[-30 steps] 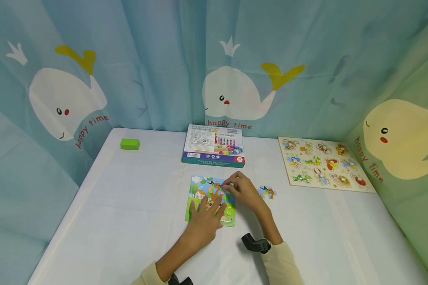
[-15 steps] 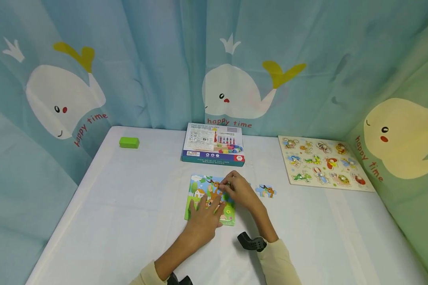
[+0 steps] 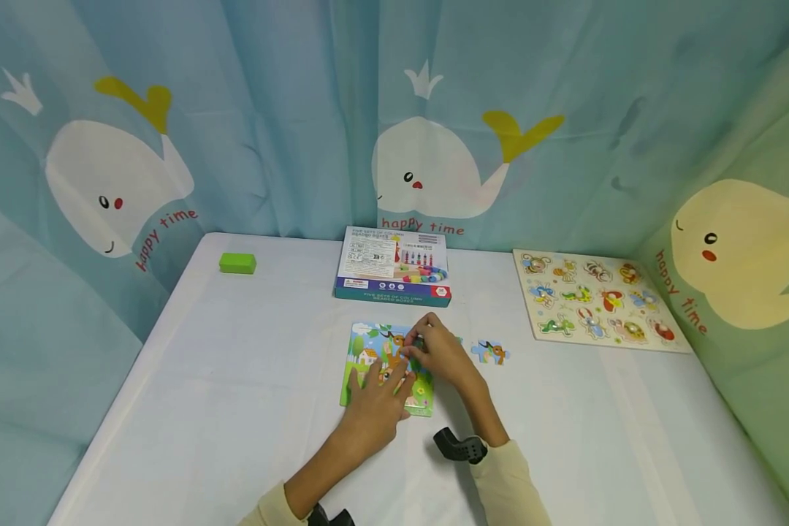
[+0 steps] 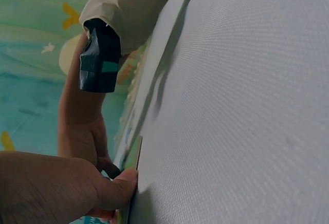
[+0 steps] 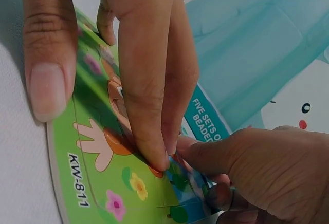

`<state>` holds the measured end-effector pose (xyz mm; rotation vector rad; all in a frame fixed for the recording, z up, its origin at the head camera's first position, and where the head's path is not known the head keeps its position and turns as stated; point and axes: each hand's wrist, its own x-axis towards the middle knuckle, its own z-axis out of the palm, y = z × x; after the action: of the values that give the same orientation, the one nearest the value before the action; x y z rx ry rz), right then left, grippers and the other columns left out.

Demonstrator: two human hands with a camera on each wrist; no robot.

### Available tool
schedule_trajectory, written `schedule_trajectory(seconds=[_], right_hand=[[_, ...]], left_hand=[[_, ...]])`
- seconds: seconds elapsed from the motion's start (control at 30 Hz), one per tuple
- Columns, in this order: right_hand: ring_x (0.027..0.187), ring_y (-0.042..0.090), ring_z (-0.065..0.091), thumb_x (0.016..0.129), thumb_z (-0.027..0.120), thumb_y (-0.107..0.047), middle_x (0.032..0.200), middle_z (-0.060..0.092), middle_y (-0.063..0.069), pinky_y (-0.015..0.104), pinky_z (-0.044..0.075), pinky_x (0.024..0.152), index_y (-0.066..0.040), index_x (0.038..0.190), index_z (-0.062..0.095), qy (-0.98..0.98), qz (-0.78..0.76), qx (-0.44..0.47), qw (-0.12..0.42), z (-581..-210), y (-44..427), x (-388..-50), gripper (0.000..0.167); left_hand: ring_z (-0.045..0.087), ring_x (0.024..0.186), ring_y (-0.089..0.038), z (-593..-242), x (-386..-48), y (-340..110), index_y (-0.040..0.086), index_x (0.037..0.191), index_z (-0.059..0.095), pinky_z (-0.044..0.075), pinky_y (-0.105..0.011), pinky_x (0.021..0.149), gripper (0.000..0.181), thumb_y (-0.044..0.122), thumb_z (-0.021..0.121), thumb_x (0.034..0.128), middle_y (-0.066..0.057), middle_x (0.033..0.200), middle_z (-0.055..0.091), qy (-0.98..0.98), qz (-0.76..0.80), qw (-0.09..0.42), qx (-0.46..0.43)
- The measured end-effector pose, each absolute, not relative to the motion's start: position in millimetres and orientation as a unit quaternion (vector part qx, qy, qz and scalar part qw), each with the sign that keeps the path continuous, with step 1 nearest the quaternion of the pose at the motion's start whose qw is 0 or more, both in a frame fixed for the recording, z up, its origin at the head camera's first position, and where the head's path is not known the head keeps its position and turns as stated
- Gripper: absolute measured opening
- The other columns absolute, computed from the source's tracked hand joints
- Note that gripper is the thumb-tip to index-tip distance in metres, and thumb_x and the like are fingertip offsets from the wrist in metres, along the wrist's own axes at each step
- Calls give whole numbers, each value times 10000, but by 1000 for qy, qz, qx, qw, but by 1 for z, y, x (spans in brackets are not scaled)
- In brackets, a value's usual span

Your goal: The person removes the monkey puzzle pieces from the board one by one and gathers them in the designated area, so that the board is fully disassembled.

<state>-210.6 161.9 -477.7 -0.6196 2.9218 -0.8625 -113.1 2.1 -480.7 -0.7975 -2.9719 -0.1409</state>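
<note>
A jigsaw puzzle board [image 3: 355,365] with a cartoon animal, house and flowers lies at mid-table. My left hand [image 3: 375,405] rests on it with fingers spread and straight; its thumb [image 4: 121,189] lies at the board's near edge in the left wrist view. Thumb and fingers of my right hand [image 3: 442,352] pinch a puzzle piece at the board's upper right, mostly hidden by the fingers. In the right wrist view, the right hand [image 5: 282,167] works beside the left fingertips. A loose puzzle piece [image 3: 491,352] with a brown animal part lies right of the right hand.
Behind the puzzle lies a flat box [image 3: 392,274] of beaded toys. A green block [image 3: 237,264] sits at the back left, and an insect peg board [image 3: 592,301] lies at the back right. Whale-printed curtains [image 3: 289,131] surround the white table.
My right hand has shifted slightly left over the board's upper right, and its wrist has moved left too. The left hand stays in place on the puzzle.
</note>
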Motion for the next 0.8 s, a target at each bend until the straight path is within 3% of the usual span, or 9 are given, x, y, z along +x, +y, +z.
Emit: schedule_trajectory(seconds=[0.27, 0.5, 0.8], right_hand=[[776, 154, 526, 848, 765, -211, 1026, 535, 79, 333, 487, 721, -102, 808, 666, 940, -273, -205, 20, -477, 157, -209, 152], [839, 164, 568, 890, 712, -150, 983, 581, 59, 357, 508, 777, -58, 897, 754, 933, -296, -206, -7, -478, 158, -212, 102], [728, 102, 531, 918, 680, -139, 902, 600, 49, 234, 465, 645, -56, 845, 778, 907, -347, -237, -12, -481, 163, -215, 148]], left_hand=[[441, 1302, -387, -481, -112, 1, 185, 1391, 560, 436, -692, 910, 534, 390, 660, 908, -27, 1511, 428, -963, -45, 35, -263], [429, 1320, -405, -481, -114, 3, 189, 1399, 550, 426, -702, 915, 541, 381, 668, 907, -30, 1512, 426, -963, -50, 30, -264], [437, 1318, -396, -481, -114, 2, 194, 1398, 553, 429, -697, 915, 545, 385, 674, 902, -25, 1508, 435, -964, -44, 30, -260]])
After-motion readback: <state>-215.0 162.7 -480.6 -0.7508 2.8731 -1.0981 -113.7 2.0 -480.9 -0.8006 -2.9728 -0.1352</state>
